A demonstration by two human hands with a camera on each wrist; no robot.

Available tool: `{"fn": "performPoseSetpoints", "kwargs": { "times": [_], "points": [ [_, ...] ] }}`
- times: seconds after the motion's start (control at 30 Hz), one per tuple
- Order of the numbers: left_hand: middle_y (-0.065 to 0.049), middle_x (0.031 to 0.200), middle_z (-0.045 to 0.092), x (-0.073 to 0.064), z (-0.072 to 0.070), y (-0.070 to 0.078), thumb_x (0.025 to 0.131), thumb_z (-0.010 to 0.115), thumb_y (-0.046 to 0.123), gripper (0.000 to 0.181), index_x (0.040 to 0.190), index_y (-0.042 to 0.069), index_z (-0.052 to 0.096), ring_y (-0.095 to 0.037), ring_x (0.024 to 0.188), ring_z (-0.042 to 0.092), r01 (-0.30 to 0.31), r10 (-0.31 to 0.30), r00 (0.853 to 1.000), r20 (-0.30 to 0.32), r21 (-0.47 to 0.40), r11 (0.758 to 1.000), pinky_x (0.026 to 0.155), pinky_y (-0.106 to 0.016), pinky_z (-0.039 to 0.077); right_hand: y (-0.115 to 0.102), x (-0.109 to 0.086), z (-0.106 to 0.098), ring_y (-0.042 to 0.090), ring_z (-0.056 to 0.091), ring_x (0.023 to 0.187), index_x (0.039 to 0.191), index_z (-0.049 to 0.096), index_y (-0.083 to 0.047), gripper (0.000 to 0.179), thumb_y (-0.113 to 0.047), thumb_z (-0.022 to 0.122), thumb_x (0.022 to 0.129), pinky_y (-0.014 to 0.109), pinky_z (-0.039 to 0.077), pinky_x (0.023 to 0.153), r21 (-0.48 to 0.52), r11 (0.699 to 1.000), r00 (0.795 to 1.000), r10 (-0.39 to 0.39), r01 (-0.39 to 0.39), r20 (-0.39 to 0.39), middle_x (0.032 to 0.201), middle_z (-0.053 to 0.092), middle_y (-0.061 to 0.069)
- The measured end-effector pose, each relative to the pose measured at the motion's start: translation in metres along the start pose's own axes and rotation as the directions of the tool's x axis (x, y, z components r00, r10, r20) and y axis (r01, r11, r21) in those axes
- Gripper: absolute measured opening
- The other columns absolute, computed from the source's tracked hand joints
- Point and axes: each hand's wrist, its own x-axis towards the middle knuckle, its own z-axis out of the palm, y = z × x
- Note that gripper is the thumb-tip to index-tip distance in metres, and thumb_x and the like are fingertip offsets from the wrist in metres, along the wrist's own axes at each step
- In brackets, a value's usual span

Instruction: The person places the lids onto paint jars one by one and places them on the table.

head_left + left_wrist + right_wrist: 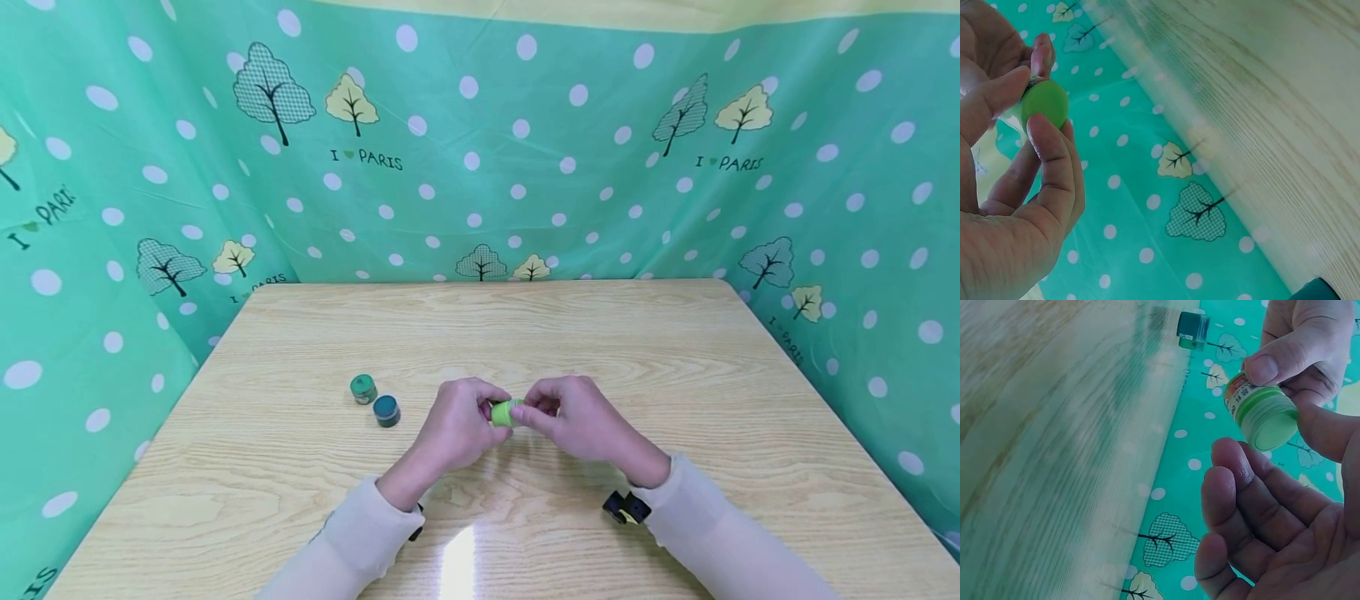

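Both hands meet at a small light-green jar (pixel 502 413) above the table. Its side carries an orange and white label (pixel 1239 394), and the left wrist view shows a smooth, round green end (pixel 1045 105). My left hand (pixel 462 423) grips the jar, its thumb pressed over the label. At the other end, with a ridged, see-through rim, my right hand (pixel 581 419) pinches the jar between thumb and forefinger. The other right fingers curl loosely away, below the jar in the right wrist view.
Left of my hands, a green-lidded jar (pixel 363 388) and a dark blue-lidded jar (pixel 387 411) stand close together on the wooden table (pixel 300 492). A dotted green cloth (pixel 517 167) hangs behind the table and along both sides.
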Motion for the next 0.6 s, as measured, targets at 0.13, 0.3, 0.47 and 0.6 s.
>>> {"fn": "performPoseSetpoints", "kwargs": {
  "times": [0.13,0.3,0.47,0.6],
  "points": [
    [0.0,0.087,0.069,-0.0001,0.0003,0.0005,0.077,0.087,0.001,0.03,0.105,0.001,0.078,-0.007,0.069,0.059,-0.006,0.006,1.0,0.001,0.005,1.0,0.06,-0.021,0.053,0.0005,0.0004,0.0003,0.007,0.045,0.053,0.083,0.074,-0.015,0.035,-0.044,0.065,0.1,0.023,0.04,0.048,-0.01,1.0,1.0,0.0,0.0,0.005,0.062,0.056,-0.007],
    [0.001,0.085,0.069,-0.0005,0.0014,0.001,0.076,0.088,0.001,0.027,0.101,0.004,0.079,-0.008,0.068,0.059,-0.026,0.026,1.0,-0.008,0.008,1.0,0.058,-0.021,0.052,-0.0007,-0.0003,0.0003,0.005,0.037,0.049,0.071,0.067,-0.013,0.046,-0.047,0.061,0.102,0.022,0.032,0.047,-0.02,1.0,1.0,0.006,-0.006,-0.002,0.055,0.044,-0.009],
    [0.002,0.085,0.069,-0.0011,0.0028,0.0009,0.074,0.089,0.0,0.027,0.099,0.007,0.08,-0.007,0.069,0.059,-0.039,0.04,0.999,-0.02,0.014,0.999,0.06,-0.02,0.053,-0.0012,-0.0008,0.0008,0.005,0.034,0.046,0.061,0.055,-0.017,0.054,-0.049,0.056,0.104,0.022,0.029,0.045,-0.026,0.999,1.0,0.031,-0.031,0.004,0.05,0.039,-0.009],
    [0.002,0.086,0.069,-0.0007,0.0029,0.0009,0.074,0.089,0.0,0.028,0.099,0.007,0.08,-0.008,0.069,0.059,-0.034,0.034,0.999,-0.023,0.01,0.999,0.06,-0.021,0.053,-0.0021,-0.0011,0.0005,0.006,0.034,0.045,0.061,0.054,-0.017,0.057,-0.053,0.053,0.104,0.023,0.03,0.044,-0.032,0.998,0.999,0.047,-0.046,0.005,0.05,0.04,-0.008]
  ]
}}
